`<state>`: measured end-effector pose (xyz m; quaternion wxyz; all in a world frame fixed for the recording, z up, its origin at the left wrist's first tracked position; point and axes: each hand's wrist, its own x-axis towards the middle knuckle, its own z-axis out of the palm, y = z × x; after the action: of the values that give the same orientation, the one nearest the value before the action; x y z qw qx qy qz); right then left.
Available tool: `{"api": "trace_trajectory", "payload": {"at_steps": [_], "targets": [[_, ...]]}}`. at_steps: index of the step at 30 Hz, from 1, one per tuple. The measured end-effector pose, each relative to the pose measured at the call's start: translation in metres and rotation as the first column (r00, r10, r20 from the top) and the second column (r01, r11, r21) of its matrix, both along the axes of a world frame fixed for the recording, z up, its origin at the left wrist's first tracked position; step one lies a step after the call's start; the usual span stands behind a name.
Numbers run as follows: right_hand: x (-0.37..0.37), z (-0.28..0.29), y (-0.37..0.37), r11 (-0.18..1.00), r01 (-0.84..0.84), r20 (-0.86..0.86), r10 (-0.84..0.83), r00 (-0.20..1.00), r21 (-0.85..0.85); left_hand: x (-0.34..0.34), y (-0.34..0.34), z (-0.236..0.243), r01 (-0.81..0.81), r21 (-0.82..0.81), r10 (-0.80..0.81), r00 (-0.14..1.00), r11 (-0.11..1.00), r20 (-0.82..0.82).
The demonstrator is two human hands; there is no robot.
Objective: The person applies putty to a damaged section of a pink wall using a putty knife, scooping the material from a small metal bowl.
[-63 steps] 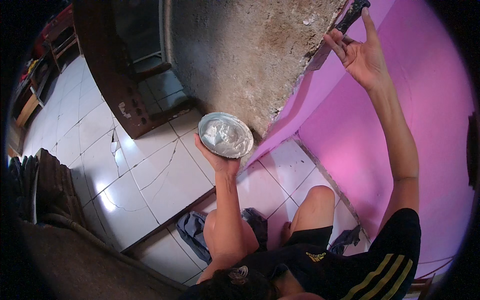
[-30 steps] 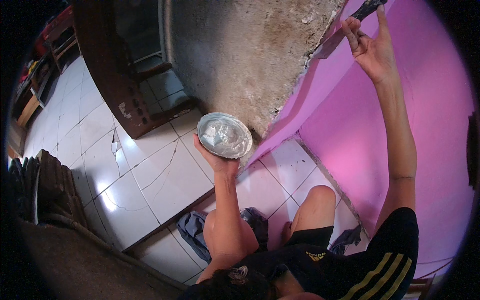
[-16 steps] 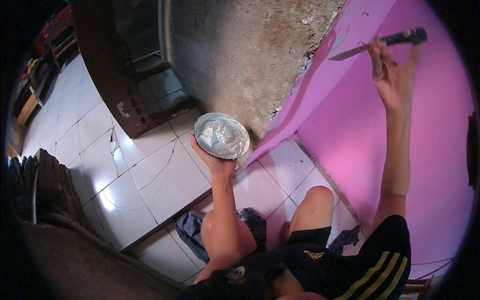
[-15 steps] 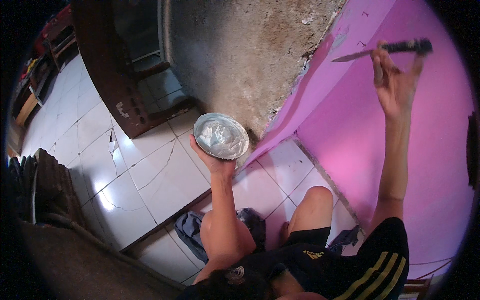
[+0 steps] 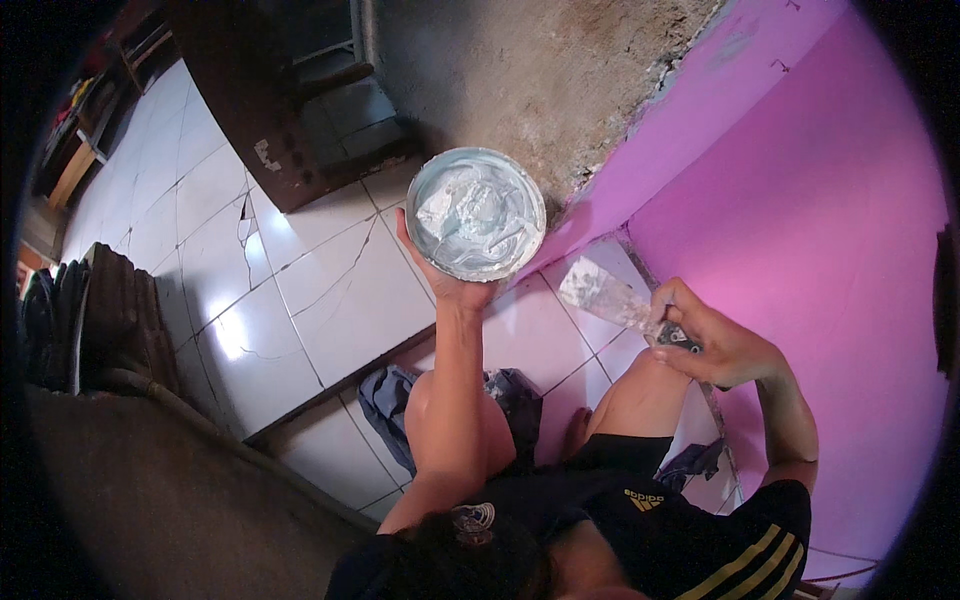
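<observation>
My left hand (image 5: 446,275) holds a round, shallow container (image 5: 476,212) of pale, creamy paste with a smeared surface, cupping it from below and the side. Lower and to the right of it, my right hand (image 5: 708,338) grips the dark handle of a putty knife (image 5: 607,293) just above my right knee. Its broad metal blade points left toward the container, a short way apart from it, and is streaked with pale residue.
A bare, rough plaster wall (image 5: 530,75) adjoins a chipped pink wall (image 5: 830,240). A dark wooden piece (image 5: 245,110) stands on cracked white tiles (image 5: 240,320), which end at a step. Stacked dark items (image 5: 110,320) are at left; grey cloths (image 5: 385,400) lie by my legs.
My right hand has brought the putty knife down from high on the pink wall to knee height, its fingers now wrapped round the handle. The container in my left hand has risen and shifted right.
</observation>
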<state>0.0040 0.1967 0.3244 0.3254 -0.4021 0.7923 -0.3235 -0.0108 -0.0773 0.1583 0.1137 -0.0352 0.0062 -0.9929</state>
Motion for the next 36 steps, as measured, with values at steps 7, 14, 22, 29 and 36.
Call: {"api": "trace_trajectory", "payload": {"at_steps": [7, 14, 22, 29, 36], "targets": [[-0.036, 0.035, -0.003, 0.983, 0.054, -0.447, 0.031, 0.894, 0.177, 0.002, -0.015, 0.015, 0.136, -0.028, -0.137, 0.990, 0.990, -0.038], [-0.068, 0.054, -0.025, 0.976, -0.068, -0.461, 0.158, 0.873, 0.206, 0.001, -0.009, 0.021, 0.279, -0.093, -0.281, 0.960, 0.956, -0.006], [-0.078, 0.043, -0.029, 0.955, -0.204, -0.561, 0.292, 0.775, 0.215, 0.005, 0.007, 0.015, 0.381, -0.163, -0.384, 0.923, 0.910, 0.015], [-0.075, 0.043, -0.032, 0.936, -0.267, -0.591, 0.353, 0.725, 0.230, 0.005, 0.011, 0.013, 0.482, 0.036, -0.468, 0.863, 0.875, -0.188], [-0.070, 0.040, -0.034, 0.925, -0.321, -0.588, 0.377, 0.716, 0.203, -0.002, 0.019, 0.014, 0.426, -0.134, -0.423, 0.905, 0.895, 0.050]]}}
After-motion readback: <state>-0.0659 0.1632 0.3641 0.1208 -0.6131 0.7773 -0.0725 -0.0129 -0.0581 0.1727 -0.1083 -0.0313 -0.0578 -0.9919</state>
